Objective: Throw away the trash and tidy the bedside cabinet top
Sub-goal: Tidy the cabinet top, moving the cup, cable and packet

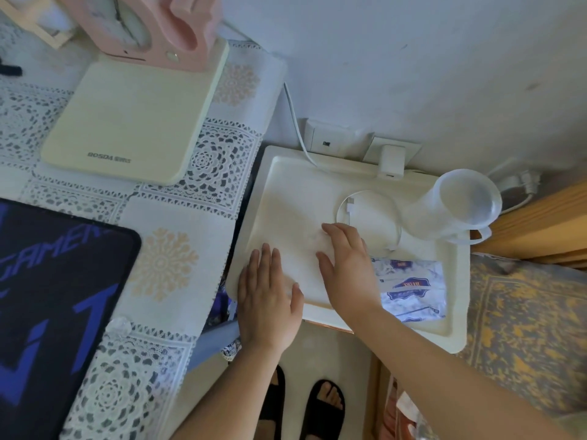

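Note:
The bedside cabinet top (286, 185) is a white tray-like surface with a raised rim. My left hand (266, 296) lies flat and open on its front left corner. In the middle of the surface, my right hand (346, 265) presses a white tissue (314, 241) down with bent fingers; most of the tissue is hidden under the hand. A blue and white tissue pack (413, 290) lies just right of that hand. Behind it are a coiled white cable (370, 198) and a clear plastic cup (460, 208) with a handle.
A white charger (392, 160) sits in a wall socket behind the cabinet. On the left is a desk with a lace cloth (178, 249), a cream lamp base (133, 122) and a dark mouse mat (47, 296). A patterned pillow (524, 328) lies on the right.

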Demonstrator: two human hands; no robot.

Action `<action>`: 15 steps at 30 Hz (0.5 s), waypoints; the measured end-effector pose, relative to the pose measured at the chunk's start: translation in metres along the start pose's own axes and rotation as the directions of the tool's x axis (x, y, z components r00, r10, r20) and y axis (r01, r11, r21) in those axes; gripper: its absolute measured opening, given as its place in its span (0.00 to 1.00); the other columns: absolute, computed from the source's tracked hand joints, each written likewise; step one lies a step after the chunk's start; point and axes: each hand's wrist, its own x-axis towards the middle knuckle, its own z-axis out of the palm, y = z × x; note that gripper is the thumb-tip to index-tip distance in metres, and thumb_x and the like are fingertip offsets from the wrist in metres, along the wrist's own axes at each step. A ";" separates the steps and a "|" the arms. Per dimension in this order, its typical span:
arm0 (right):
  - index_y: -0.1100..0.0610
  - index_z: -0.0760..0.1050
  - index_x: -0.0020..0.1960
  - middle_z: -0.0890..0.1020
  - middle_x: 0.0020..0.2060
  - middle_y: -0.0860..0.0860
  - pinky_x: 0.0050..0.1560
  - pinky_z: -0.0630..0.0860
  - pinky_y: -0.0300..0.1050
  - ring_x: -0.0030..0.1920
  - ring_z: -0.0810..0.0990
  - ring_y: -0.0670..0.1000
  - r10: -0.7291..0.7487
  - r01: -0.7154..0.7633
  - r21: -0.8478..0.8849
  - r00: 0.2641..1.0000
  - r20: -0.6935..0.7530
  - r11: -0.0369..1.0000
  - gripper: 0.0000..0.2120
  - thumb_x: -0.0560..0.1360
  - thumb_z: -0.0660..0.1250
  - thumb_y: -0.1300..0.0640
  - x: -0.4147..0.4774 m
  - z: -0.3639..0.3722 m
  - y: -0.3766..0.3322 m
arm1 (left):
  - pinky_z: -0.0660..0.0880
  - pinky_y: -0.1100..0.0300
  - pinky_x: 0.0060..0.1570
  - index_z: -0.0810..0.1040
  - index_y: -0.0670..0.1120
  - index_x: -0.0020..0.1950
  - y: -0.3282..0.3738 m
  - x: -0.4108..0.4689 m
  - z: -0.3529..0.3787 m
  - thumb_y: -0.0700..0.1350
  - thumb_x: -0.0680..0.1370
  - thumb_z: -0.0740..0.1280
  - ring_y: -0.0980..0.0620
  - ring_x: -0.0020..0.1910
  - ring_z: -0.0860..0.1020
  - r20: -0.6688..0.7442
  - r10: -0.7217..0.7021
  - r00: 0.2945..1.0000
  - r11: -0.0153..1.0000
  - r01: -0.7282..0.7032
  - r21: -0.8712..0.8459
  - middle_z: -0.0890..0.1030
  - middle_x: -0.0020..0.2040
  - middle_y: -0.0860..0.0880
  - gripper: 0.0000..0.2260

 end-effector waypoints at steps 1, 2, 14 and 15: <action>0.57 0.67 0.69 0.70 0.67 0.52 0.60 0.70 0.46 0.65 0.69 0.54 -0.004 0.004 0.004 1.000 -0.005 1.000 0.21 0.77 0.63 0.61 -0.001 -0.005 0.000 | 0.53 0.52 0.71 0.63 0.41 0.73 0.001 0.000 -0.003 0.54 0.75 0.54 0.45 0.74 0.62 -0.012 -0.001 1.000 1.000 0.001 -0.007 0.64 0.74 0.43 0.29; 0.56 0.67 0.69 0.70 0.67 0.52 0.60 0.69 0.45 0.65 0.69 0.54 -0.011 0.011 0.009 1.000 -0.013 1.000 0.21 0.77 0.63 0.61 -0.001 -0.011 -0.001 | 0.54 0.52 0.72 0.63 0.41 0.73 0.004 0.000 -0.008 0.54 0.75 0.53 0.45 0.74 0.62 -0.024 -0.002 1.000 1.000 0.001 -0.021 0.65 0.74 0.43 0.29; 0.52 0.69 0.66 0.71 0.63 0.46 0.48 0.69 0.39 0.54 0.76 0.50 -0.159 0.162 0.026 0.984 -0.083 0.986 0.20 0.75 0.66 0.59 0.015 -0.124 -0.061 | 0.62 0.60 0.68 0.59 0.52 0.75 0.079 0.030 -0.146 0.45 0.79 0.59 0.57 0.73 0.62 0.046 -0.140 0.989 0.722 0.133 -0.679 0.64 0.74 0.56 0.24; 0.52 0.69 0.66 0.71 0.63 0.46 0.49 0.68 0.39 0.56 0.76 0.50 -0.183 0.185 0.024 0.980 -0.082 0.982 0.20 0.75 0.66 0.60 0.018 -0.133 -0.070 | 0.64 0.60 0.68 0.62 0.53 0.74 0.081 0.032 -0.160 0.44 0.79 0.60 0.57 0.71 0.65 0.055 -0.132 0.990 0.669 0.130 -0.731 0.67 0.73 0.56 0.23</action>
